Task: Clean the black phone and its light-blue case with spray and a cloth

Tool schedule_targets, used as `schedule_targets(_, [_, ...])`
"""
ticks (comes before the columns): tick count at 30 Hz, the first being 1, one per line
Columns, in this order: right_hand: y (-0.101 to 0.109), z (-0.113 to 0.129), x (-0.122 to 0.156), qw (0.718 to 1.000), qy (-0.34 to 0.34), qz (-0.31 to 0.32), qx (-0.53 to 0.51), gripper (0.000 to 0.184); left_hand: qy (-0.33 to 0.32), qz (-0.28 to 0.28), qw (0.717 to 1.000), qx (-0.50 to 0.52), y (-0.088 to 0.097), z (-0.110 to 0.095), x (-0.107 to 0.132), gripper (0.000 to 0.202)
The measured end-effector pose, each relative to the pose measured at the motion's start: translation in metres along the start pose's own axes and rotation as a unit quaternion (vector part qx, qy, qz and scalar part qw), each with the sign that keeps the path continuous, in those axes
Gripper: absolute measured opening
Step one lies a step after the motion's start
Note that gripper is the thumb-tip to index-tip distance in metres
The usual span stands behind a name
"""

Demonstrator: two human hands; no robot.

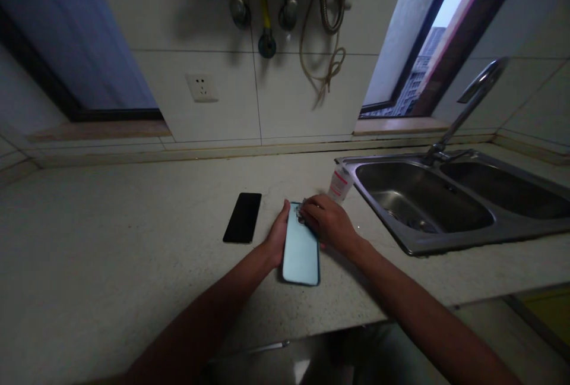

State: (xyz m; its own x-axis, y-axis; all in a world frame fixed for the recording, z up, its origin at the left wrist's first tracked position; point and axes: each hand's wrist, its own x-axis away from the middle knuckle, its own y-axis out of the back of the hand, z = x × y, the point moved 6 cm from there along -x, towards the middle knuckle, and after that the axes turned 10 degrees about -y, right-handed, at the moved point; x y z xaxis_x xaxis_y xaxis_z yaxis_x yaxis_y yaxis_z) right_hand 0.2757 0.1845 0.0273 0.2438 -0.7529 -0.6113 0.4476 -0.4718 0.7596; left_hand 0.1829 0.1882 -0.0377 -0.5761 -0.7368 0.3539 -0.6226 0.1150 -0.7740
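The person's left hand (pixel 278 234) grips the long left edge of a pale blue phone (pixel 301 249), which lies flat on a speckled stone countertop (pixel 133 254) at lower centre of the frame, while the right hand (pixel 327 223) curls over its top end, fingers pinched on something too small to tell. A black smartphone (pixel 242 217) lies just left of it; a white-and-pink tube (pixel 340 184) stands just beyond, near a stainless double sink (pixel 423 201) at right.

Blue phone (pixel 301 248)'s top end hidden under the hands (pixel 327 223)
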Motion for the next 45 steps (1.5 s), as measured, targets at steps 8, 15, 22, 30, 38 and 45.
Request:
schedule_targets(8, [0.005, 0.011, -0.002, 0.995, -0.063, -0.038, -0.068, 0.025, 0.009, 0.010, 1.000, -0.023, -0.001, 0.009, 0.000, 0.062])
schedule_targets(15, [0.004, 0.020, 0.002, 0.992, -0.068, -0.043, -0.099, 0.021, -0.002, -0.014, 1.000, -0.021, 0.001, 0.010, -0.002, 0.068])
schedule_targets(22, [0.000, 0.021, 0.002, 0.977, -0.078, -0.030, -0.195, 0.020, 0.001, -0.024, 1.000, 0.000, 0.004, 0.011, -0.004, 0.066])
schedule_targets(30, [-0.001, 0.026, 0.005, 0.963, -0.043, 0.004, -0.266, 0.017, -0.057, -0.004, 0.996, 0.062, 0.007, 0.000, -0.007, 0.058])
schedule_targets(38, [-0.009, 0.054, 0.017, 0.926, 0.088, 0.192, -0.312, 0.019, -0.160, -0.050, 0.983, 0.070, 0.026, -0.033, -0.015, 0.072])
schedule_targets(45, [-0.012, 0.050, 0.021, 0.914, 0.106, 0.300, -0.251, 0.015, -0.141, -0.033, 0.988, 0.053, 0.023, -0.037, -0.013, 0.072])
